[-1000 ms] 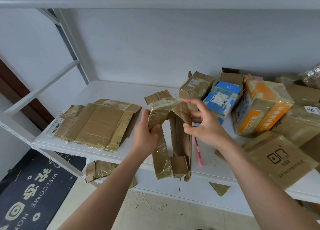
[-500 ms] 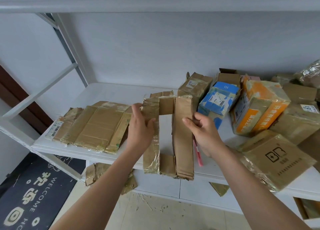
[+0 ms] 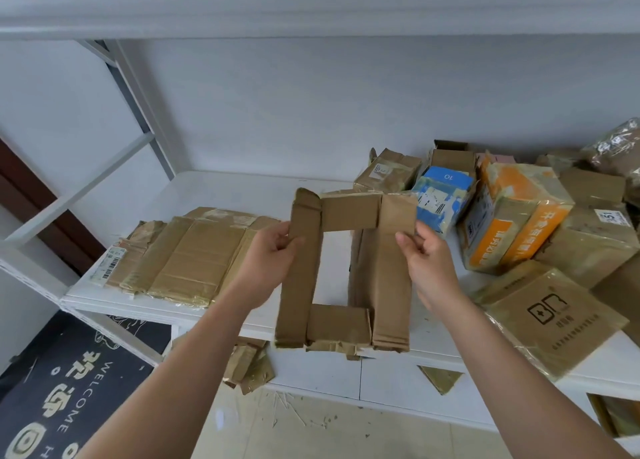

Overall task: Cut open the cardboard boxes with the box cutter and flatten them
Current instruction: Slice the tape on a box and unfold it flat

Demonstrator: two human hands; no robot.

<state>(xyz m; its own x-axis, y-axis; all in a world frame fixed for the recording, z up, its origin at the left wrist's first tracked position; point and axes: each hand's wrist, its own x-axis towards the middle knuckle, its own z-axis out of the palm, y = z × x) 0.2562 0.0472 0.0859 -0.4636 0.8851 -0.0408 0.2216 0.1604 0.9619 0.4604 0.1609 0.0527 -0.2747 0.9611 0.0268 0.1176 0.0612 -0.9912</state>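
I hold an opened brown cardboard box [image 3: 349, 212] up over the front of the white shelf [image 3: 221, 195]. It is spread into a flat rectangular frame with an open middle. My left hand [image 3: 273, 250] grips its left strip between thumb and fingers. My right hand [image 3: 426, 250] pinches the upper part of its right strip. A stack of flattened boxes [image 3: 194, 261] lies on the shelf to the left. The box cutter is hidden behind the held cardboard.
Several unopened boxes crowd the right side: a blue one [image 3: 443, 199], an orange one [image 3: 512, 219], a brown "BR" box [image 3: 550, 320] at the front edge. Cardboard scraps [image 3: 249, 365] hang below the shelf. A dark welcome mat [image 3: 59, 396] lies on the floor.
The crumpled box has been pulled apart and spread into a flat frame. Both hands moved apart and slightly up, and the pink-handled cutter on the shelf went out of sight behind the cardboard.
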